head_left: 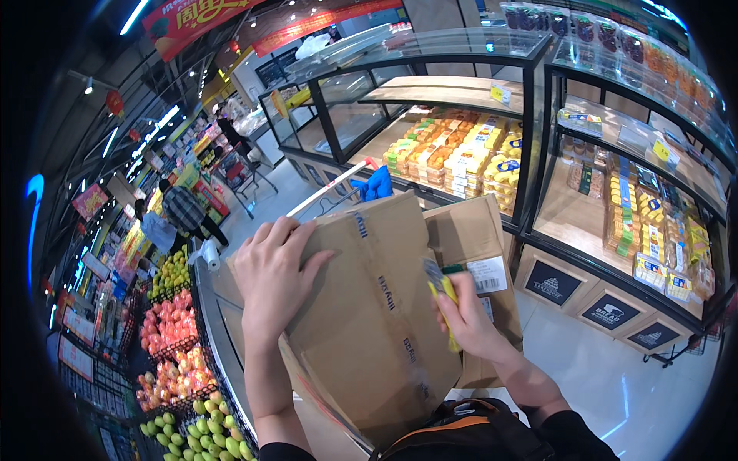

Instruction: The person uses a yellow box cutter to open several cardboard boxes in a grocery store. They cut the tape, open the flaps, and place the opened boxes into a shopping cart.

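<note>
A brown cardboard box (351, 340) fills the space right before me, with a strip of printed tape (398, 322) running down its face. My left hand (277, 271) grips its upper left part, fingers over the far edge and thumb on the face. In my right hand (470, 322) is a yellow utility knife (443, 288), its front end up beside the box's right edge. Whether the blade touches the cardboard cannot be told. Behind that hand stands more brown cardboard (467, 230), bearing a white printed label (488, 274).
Glass bakery cases (426, 115) with packed pastries (455, 150) stand ahead and to the right. Fruit bins (173, 322) line the left side. Beyond the box is a red-and-white handle (334, 183) near a blue cloth or bag (373, 184). People (187, 210) stand farther down the aisle.
</note>
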The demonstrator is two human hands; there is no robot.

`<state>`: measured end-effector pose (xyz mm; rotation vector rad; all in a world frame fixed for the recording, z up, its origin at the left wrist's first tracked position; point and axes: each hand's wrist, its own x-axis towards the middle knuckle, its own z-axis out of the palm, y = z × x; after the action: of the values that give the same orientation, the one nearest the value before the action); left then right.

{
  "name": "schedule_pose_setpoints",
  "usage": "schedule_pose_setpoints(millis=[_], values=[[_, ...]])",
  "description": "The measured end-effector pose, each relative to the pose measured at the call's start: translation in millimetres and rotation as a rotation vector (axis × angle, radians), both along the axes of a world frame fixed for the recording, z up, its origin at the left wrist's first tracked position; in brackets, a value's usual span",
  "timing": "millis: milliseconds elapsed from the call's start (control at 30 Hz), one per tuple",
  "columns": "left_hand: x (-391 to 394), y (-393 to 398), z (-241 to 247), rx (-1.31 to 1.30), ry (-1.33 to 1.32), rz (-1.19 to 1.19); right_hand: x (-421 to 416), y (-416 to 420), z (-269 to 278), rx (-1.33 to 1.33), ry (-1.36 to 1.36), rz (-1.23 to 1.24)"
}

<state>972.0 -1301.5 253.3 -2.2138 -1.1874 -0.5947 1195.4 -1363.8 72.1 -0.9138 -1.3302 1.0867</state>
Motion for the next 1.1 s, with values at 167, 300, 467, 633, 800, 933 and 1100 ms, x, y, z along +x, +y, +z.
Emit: schedule_pose_setpoints(millis=[167, 300, 467, 633, 800, 933, 1100], values=[[8, 1, 4, 0.047, 0.036, -0.1, -20, 53, 43, 0.094, -0.151, -0.064], [3, -5, 4, 0.046, 0.047, -0.121, -26, 70, 62, 0.092, -0.344, -0.09], [1, -6, 5, 0.028, 0.042, -0.125, -34, 74, 68, 0.147, -0.523, -0.173], [1, 0, -1, 0.044, 0.022, -0.135, -35, 65, 83, 0.19, -0.78, -0.262], [1, 18, -9, 0.03, 0.016, -0.143, -37, 45, 36, 0.128, -0.838, -0.2], [9, 30, -12, 0.037, 0.064, -0.123, -43, -12, -21, -0.034, -0.811, -0.132], [19, 45, -18, 0.034, 0.113, -0.115, -50, -103, -85, -0.172, -0.818, -0.045]])
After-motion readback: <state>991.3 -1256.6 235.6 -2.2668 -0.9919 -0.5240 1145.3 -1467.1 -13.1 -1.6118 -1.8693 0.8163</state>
